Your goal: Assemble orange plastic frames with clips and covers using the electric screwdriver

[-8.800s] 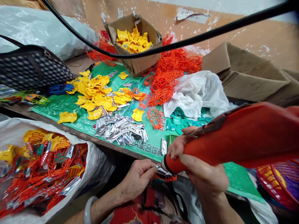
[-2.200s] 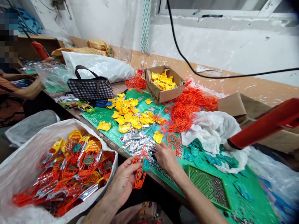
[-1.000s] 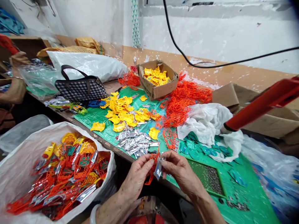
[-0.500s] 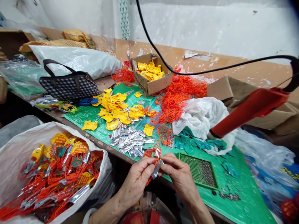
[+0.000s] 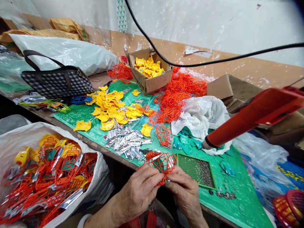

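Note:
My left hand [image 5: 142,186] is closed on the near left side of a red plastic lattice frame [image 5: 158,161], held just off the table's front edge. Fingers of my right hand [image 5: 184,185] pinch the frame's right end, near a small shiny bit at the fingertips. Parts of the frame are hidden behind both hands. Beyond it lies a heap of silver plastic strips [image 5: 129,142], with yellow shell pieces [image 5: 114,106] farther back. To the right of my hands is a green tray [image 5: 193,167] holding small dark screws.
At left stands a white sack [image 5: 14,136] of assembled red, yellow and silver parts. An orange-red handheld power tool [image 5: 239,123] hangs at right from a black cable. A cardboard box [image 5: 156,84] of yellow pieces, red frames [image 5: 175,101] and a checked bag [image 5: 58,82] stand behind.
The red frame has been turned over in my hands, its lattice now broad side up above the fingers; the silver strip at its front no longer shows. The view has shifted rightward.

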### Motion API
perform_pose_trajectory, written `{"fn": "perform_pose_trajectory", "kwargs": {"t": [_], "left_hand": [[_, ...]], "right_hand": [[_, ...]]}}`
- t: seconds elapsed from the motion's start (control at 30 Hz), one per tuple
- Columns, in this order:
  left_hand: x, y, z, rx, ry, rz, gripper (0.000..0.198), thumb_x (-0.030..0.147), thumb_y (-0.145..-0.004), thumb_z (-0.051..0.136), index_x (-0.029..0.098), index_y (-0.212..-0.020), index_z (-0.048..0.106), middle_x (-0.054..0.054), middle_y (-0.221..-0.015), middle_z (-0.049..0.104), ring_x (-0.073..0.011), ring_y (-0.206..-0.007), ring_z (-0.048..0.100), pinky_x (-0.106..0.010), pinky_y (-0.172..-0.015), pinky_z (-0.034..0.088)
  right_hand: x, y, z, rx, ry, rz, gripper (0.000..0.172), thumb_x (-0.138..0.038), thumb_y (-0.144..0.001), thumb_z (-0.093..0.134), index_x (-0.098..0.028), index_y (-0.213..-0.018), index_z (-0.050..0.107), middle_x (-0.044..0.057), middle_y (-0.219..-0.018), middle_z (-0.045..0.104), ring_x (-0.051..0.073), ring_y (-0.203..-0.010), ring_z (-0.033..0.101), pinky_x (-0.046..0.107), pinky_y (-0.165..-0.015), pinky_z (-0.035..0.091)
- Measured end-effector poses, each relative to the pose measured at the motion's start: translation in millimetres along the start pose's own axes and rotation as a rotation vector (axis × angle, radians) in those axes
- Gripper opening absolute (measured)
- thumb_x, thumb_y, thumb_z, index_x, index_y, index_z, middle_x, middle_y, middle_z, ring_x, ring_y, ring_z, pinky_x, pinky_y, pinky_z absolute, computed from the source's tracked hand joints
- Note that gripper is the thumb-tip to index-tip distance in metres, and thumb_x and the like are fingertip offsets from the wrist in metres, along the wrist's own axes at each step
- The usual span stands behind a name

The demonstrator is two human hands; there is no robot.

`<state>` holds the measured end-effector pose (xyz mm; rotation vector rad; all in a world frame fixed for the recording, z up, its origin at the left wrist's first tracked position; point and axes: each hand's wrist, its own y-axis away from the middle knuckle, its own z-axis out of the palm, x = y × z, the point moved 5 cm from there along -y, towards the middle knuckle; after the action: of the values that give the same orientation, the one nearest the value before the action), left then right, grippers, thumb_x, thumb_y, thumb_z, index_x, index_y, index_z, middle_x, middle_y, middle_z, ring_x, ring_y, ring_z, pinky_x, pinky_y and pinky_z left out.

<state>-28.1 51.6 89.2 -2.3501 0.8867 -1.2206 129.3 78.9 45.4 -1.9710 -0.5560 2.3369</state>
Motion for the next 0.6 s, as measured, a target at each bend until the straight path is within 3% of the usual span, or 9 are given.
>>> {"fn": "perform_pose_trajectory", "kwargs": {"t": [0.27, 0.6], "left_hand": [[4, 3, 0.8, -0.044, 0.02, 0.044, 0.045, 0.003, -0.086, 0.049, 0.019, -0.125, 0.061, -0.013, -0.096, 0.074, -0.0238, -0.088, 0.067, -0.038, -0.084, 0.055], [7, 4, 2.2, -0.068, -0.051, 0.096, 0.043, 0.003, -0.086, 0.051, 0.018, -0.125, 0.06, -0.013, -0.091, 0.074, -0.023, -0.082, 0.066, -0.036, -0.078, 0.055]], "right_hand": [[-23, 8, 3, -0.043, 0.089, -0.158, 0.028, -0.021, -0.084, 0.07, -0.038, -0.105, 0.075, 0.003, -0.087, 0.076, 0.016, -0.072, 0.07, 0.026, -0.062, 0.056], [-24, 9, 2, -0.038, 0.113, -0.191, 0.028, -0.021, -0.083, 0.07, -0.036, -0.106, 0.074, 0.003, -0.083, 0.077, 0.018, -0.073, 0.071, 0.028, -0.065, 0.056]]}}
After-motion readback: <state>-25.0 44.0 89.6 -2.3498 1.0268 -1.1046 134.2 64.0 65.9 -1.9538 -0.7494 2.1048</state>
